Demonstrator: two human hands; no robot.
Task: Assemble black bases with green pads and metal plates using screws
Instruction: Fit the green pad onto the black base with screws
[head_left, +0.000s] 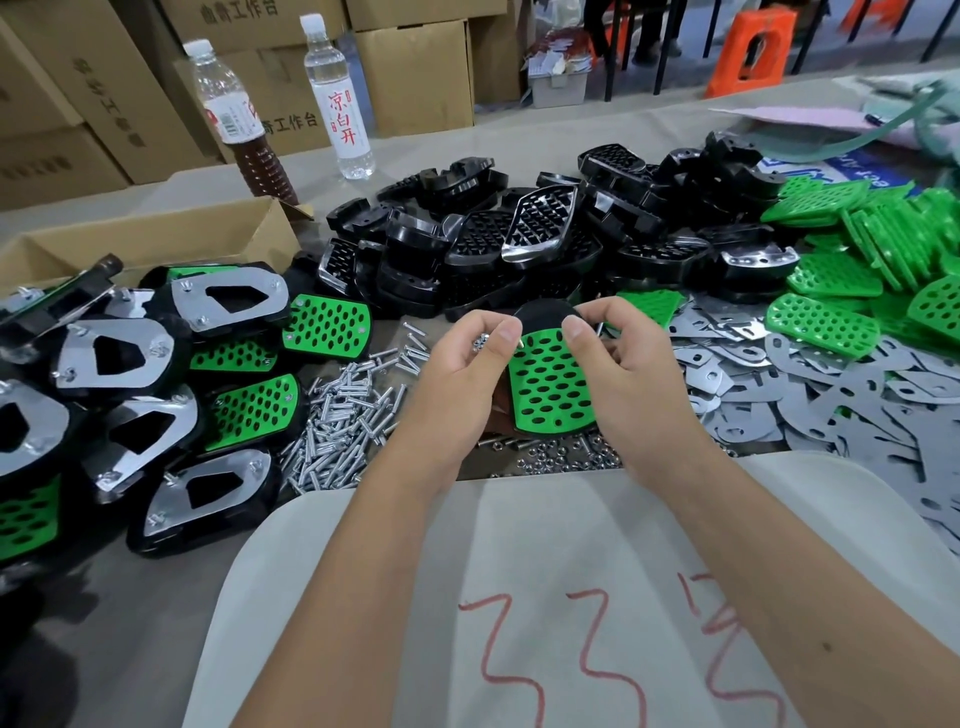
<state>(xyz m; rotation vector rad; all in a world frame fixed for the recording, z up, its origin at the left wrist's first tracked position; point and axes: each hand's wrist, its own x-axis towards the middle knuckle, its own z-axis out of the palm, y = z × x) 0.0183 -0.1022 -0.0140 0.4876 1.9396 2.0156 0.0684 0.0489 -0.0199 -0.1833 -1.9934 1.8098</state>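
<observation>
Head view: bottle (340, 98) label reads 凉白开; cloth (519, 597) marked 33.

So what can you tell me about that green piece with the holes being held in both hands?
The green perforated plastic pad is flat with rows of oval holes, rounded at its near end. It lies on a black plastic base whose rim shows above it, tilted towards the camera. The left hand and right hand grip it by its upper corners, above the table.
</observation>
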